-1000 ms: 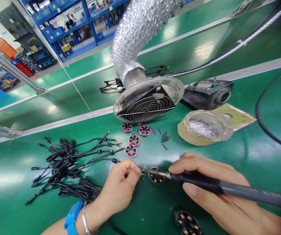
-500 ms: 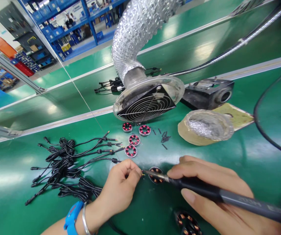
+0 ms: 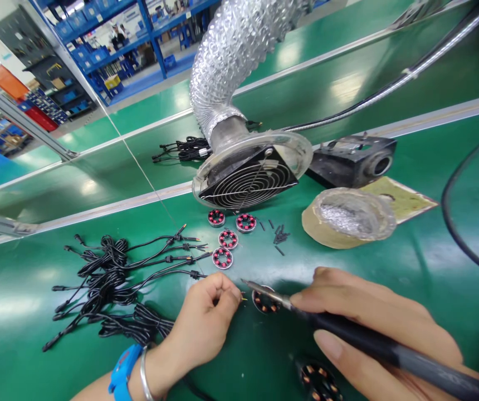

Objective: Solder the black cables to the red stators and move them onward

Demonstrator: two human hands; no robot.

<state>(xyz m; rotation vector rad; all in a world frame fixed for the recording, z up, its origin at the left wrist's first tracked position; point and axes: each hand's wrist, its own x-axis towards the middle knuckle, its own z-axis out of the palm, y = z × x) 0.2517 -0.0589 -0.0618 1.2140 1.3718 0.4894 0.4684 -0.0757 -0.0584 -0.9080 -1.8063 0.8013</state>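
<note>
My left hand (image 3: 206, 317) is closed in a pinch on thin wires, whose bare ends (image 3: 244, 299) poke out past the fingertips. My right hand (image 3: 377, 312) grips a black soldering iron (image 3: 348, 333) like a pen. Its pointed tip hovers just above and right of the wire ends, apart from them. Under the iron's metal shaft lies a copper-wound stator ring (image 3: 273, 308), partly covered. Another copper-wound ring (image 3: 319, 381) sits near the bottom edge. Several rings with red windings (image 3: 228, 239) lie beyond my left hand.
Bundled black cables (image 3: 110, 278) spread over the left of the green bench. A fume extractor hood (image 3: 250, 178) on a foil duct (image 3: 218, 72) stands at the back. Short black tubes (image 3: 280, 234), a round tub (image 3: 331, 228) and a black iron holder (image 3: 348, 164) lie to the right.
The soldering iron's tip has lifted away from the wire ends, and my right hand has shifted slightly right. My left hand keeps its pinch in nearly the same place.
</note>
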